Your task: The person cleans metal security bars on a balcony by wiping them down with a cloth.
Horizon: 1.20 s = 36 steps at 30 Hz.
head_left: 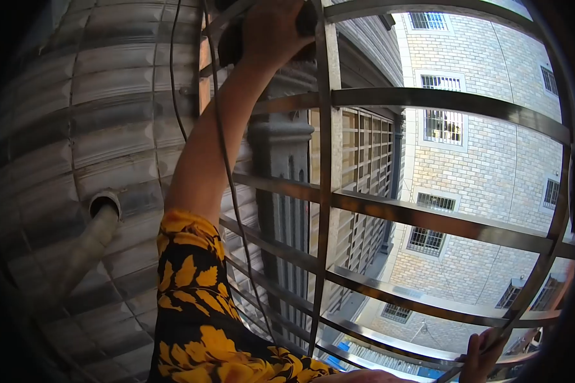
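My left hand (275,30) is raised at the top edge, at the end of a bare forearm and a black sleeve with yellow leaves. It closes against a dark rounded thing (231,43) that shows on both sides of it; the fingertips are hidden and the thing's kind is unclear. A thin dark cable (222,137) hangs down across the forearm. At the lower right, my right hand (482,357) is wrapped round a metal bar of the window grille (441,220), low near its corner.
On the left rises a grey tiled wall (29,153) with a pipe (99,233) coming out of a hole. Beyond the grille stand a dark pillar (281,166), a barred window (367,159) and a pale brick building (485,172). Blue things lie far below.
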Each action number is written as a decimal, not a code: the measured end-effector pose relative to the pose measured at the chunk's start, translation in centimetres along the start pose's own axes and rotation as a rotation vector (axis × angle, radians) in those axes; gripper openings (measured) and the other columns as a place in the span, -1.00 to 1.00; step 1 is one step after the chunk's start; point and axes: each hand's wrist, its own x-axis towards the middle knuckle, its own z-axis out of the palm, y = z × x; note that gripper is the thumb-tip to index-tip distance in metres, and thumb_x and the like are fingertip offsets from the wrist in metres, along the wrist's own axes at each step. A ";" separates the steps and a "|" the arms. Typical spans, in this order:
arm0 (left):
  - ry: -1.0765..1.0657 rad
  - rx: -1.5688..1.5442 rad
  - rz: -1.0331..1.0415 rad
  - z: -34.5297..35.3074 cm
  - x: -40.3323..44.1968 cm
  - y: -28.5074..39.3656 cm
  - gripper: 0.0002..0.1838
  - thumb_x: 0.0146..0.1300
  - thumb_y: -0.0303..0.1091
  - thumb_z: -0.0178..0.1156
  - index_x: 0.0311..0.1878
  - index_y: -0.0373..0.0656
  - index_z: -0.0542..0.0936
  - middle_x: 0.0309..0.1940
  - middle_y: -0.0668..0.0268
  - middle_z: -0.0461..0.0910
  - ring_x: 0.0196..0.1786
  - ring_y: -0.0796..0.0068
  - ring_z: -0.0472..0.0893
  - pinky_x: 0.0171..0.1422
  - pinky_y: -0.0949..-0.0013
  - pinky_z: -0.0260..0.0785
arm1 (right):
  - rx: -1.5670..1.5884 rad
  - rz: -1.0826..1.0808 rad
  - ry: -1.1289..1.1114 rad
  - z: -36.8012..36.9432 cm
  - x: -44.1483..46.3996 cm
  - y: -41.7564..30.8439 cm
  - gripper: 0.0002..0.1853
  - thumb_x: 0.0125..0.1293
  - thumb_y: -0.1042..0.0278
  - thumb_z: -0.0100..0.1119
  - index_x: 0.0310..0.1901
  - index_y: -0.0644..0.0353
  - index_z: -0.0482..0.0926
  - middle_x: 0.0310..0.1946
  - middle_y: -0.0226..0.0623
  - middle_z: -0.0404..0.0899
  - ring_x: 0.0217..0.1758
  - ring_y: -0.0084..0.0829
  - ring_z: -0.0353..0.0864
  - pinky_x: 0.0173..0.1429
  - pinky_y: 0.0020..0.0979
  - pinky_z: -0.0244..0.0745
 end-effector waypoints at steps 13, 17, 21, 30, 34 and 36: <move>-0.181 -0.040 -0.283 -1.2 -6.7 -5.3 -0.44 -0.14 -0.10 0.53 -0.08 -0.18 0.59 -0.17 0.16 0.58 -0.03 0.04 0.57 0.04 0.08 0.45 | 0.059 0.037 -0.012 0.1 -0.1 -0.7 -0.43 0.32 0.47 0.19 0.25 0.35 0.12 -0.39 -0.44 0.28 -0.44 -0.63 0.31 -0.39 -0.58 0.33; -0.100 -0.115 -0.125 -2.2 0.4 1.3 -0.52 -0.16 -0.15 0.51 -0.19 -0.15 0.55 -0.24 0.19 0.56 -0.09 0.06 0.57 -0.02 0.06 0.44 | 0.113 0.116 -0.038 -0.2 -0.4 0.1 -0.24 0.27 0.55 0.16 0.43 0.30 -0.02 -0.20 -0.34 0.31 -0.25 -0.59 0.30 -0.17 -0.60 0.29; 0.066 -0.232 -0.055 -3.8 -1.2 1.3 -0.49 -0.19 -0.29 0.48 -0.12 -0.18 0.52 -0.13 0.11 0.53 0.00 0.05 0.54 0.08 0.07 0.40 | 0.025 -0.033 -0.046 -0.5 -0.1 -1.3 -0.42 0.30 0.44 0.30 0.18 0.46 0.17 -0.49 -0.48 0.32 -0.55 -0.67 0.28 -0.54 -0.63 0.26; 0.259 -1.158 -0.252 -1.6 7.6 2.7 -0.48 0.18 -0.28 0.34 0.19 -0.22 0.49 -0.04 0.12 0.59 -0.01 0.31 0.57 0.17 0.28 0.36 | 0.045 0.009 -0.048 -0.5 0.0 -2.0 -0.26 0.24 0.54 0.32 0.34 0.48 0.09 -0.49 -0.51 0.32 -0.49 -0.72 0.26 -0.45 -0.70 0.17; 0.089 -0.808 -0.193 -0.8 6.1 3.5 -0.65 0.26 -0.46 0.20 0.12 -0.26 0.55 -0.12 0.08 0.56 -0.08 0.26 0.56 0.05 0.22 0.40 | 0.047 -0.084 -0.060 -0.4 0.3 -1.2 -0.41 0.27 0.53 0.26 0.27 0.42 0.22 -0.46 -0.40 0.48 -0.51 -0.67 0.38 -0.54 -0.67 0.32; -0.023 -1.115 -0.344 -3.4 3.9 6.3 -0.66 0.20 -0.47 0.24 0.07 -0.24 0.56 -0.13 0.07 0.52 -0.13 0.21 0.54 -0.03 0.19 0.39 | 0.067 0.036 -0.032 -0.9 -2.2 2.2 -0.13 0.24 0.54 0.20 0.48 0.31 -0.11 -0.02 -0.21 0.41 -0.10 -0.55 0.41 0.01 -0.57 0.39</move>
